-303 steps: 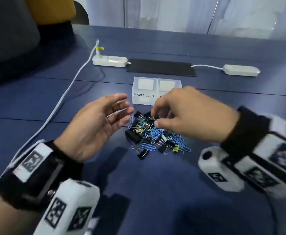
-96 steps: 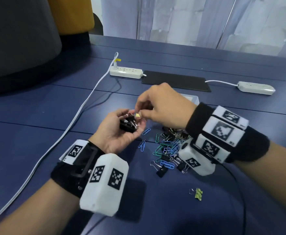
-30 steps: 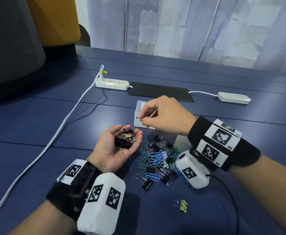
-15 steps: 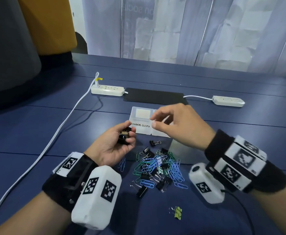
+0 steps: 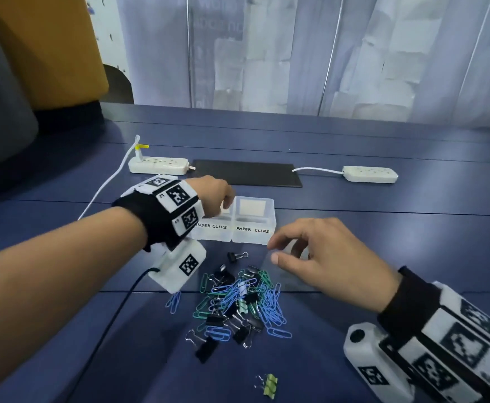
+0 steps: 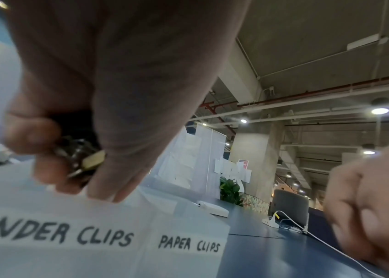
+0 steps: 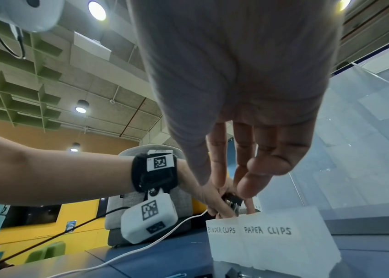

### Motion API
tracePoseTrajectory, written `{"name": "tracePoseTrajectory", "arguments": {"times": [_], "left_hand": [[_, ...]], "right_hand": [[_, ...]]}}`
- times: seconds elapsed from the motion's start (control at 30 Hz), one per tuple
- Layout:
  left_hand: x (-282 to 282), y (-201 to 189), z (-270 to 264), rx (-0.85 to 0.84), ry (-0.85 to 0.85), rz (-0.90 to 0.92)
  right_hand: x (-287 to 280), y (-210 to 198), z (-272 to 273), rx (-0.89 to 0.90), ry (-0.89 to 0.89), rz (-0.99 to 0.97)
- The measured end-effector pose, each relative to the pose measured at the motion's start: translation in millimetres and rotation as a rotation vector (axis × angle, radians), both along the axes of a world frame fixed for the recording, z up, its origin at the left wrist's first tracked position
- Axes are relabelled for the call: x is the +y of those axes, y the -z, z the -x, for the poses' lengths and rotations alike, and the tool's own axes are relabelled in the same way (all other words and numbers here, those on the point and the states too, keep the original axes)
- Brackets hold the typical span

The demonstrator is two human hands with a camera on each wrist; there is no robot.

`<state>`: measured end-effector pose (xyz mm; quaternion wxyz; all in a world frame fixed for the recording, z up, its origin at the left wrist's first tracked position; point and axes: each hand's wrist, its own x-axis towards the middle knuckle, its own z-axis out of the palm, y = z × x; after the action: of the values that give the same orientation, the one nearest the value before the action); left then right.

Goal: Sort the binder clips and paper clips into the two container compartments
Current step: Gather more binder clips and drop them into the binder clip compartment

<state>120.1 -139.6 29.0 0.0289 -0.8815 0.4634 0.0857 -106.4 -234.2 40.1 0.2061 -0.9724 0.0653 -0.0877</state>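
left hand (image 5: 214, 196) over container (image 5: 255, 237), gripped clips (image 6: 81, 158) (blurred, probably binder clips)

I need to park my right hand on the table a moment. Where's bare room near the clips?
Bare table lies right of the container, out toward the right power strip. Also between the clip pile and the stray green binder clip. Crowded: the pile itself, and over the binder-clips compartment, where the left hand holds clips.

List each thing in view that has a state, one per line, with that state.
Left hand: holds binder clips over the "BINDER CLIPS" compartment.
Right hand: open, holding nothing.
"PAPER CLIPS" compartment: open-topped; contents unclear.
Mixed clip pile: unsorted on the table.
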Motion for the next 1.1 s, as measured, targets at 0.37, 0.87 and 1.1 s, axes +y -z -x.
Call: {"name": "tracePoseTrajectory", "arguments": {"times": [0.37,0.87,1.1], "left_hand": [[-12,-5,7,0.021,-0.168,0.013],[32,-4,13,-0.012,-0.201,0.449],[69,8,47,1.001,-0.555,1.135]], "right_hand": [[-3,16,-24,0.112,-0.040,0.020],[23,44,-97,0.279,-0.190,0.281],[24,42,-103,0.276,-0.173,0.262]]}}
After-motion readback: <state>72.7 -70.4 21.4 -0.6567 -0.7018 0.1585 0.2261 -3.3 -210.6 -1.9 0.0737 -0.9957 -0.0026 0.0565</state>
